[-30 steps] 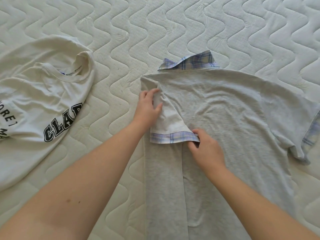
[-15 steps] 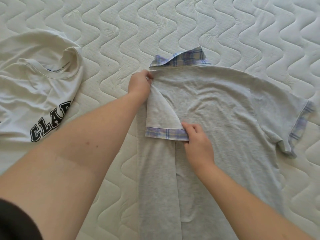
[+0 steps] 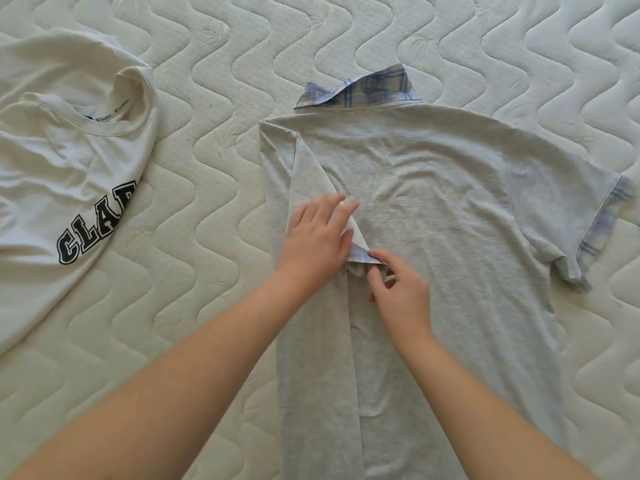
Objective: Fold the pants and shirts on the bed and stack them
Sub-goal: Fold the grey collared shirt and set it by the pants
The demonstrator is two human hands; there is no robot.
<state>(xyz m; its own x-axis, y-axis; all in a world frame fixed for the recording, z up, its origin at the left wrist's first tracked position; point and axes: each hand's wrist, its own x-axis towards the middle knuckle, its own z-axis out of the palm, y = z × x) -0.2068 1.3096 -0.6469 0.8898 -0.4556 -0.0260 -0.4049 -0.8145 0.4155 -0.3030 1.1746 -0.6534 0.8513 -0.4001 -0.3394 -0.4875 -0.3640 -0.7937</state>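
Observation:
A grey shirt [image 3: 433, 209] with a plaid collar [image 3: 367, 86] and plaid sleeve cuffs lies back-up on the mattress. Its left side is folded inward, with the left sleeve laid over the back. My left hand [image 3: 317, 237] rests flat on that folded sleeve, fingers spread. My right hand [image 3: 398, 289] pinches the plaid cuff [image 3: 363, 256] of the folded sleeve. The right sleeve [image 3: 588, 230] lies spread out to the right. A white T-shirt [image 3: 65, 174] with black letters lies crumpled at the left.
The quilted white mattress [image 3: 214, 209] shows between the two shirts and behind them. Both forearms reach in from the bottom edge.
My left hand has moved down from the shirt's shoulder corner onto the folded sleeve. My right hand stays at the plaid cuff.

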